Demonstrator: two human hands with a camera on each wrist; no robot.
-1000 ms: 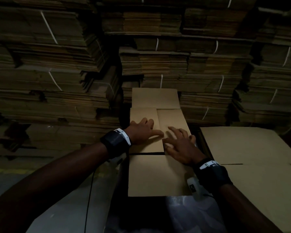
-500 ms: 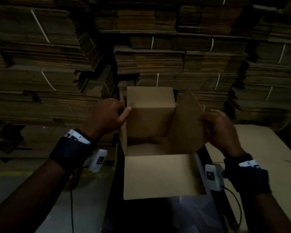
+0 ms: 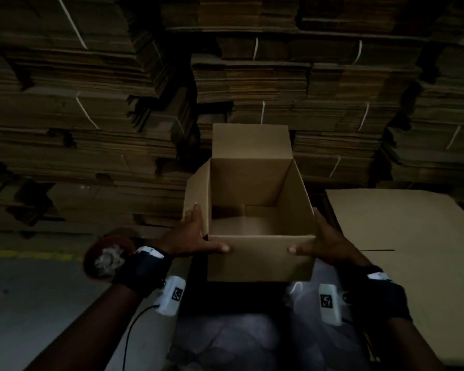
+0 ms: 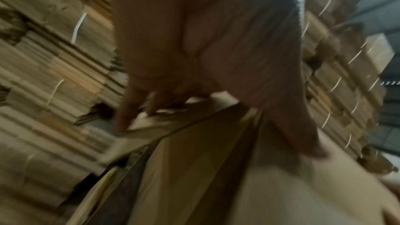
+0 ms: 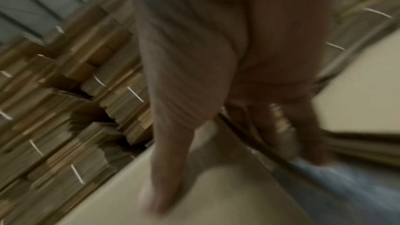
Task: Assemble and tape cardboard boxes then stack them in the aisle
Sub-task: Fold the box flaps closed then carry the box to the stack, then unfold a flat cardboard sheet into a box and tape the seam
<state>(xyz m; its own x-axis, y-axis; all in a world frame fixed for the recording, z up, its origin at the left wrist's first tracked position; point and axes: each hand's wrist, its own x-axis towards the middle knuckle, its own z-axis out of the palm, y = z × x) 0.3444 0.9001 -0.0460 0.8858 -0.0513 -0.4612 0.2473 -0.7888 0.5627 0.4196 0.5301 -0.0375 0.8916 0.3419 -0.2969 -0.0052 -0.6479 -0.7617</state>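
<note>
The open-topped cardboard box [image 3: 260, 261], its inside bare, is grasped at its near corners by the left hand [image 3: 192, 236] and the right hand [image 3: 326, 243], thumbs on the front flap.

Box mouth: the open box [image 3: 260, 210] at frame centre gapes upward, its inside bare.
Far flap: stands upright, walling the far edge.
Box sides: left hand [image 3: 190, 236] and right hand [image 3: 330, 245] grip the near corners.
Behind: stacks of flat cardboard [image 3: 91, 108] wall the upper frame.
Right: a flat cardboard sheet [image 3: 413, 250] lies just beside the box.
Lower left: open floor [image 3: 32, 303], with a tape roll [image 3: 105, 258] by the left wrist.
</note>
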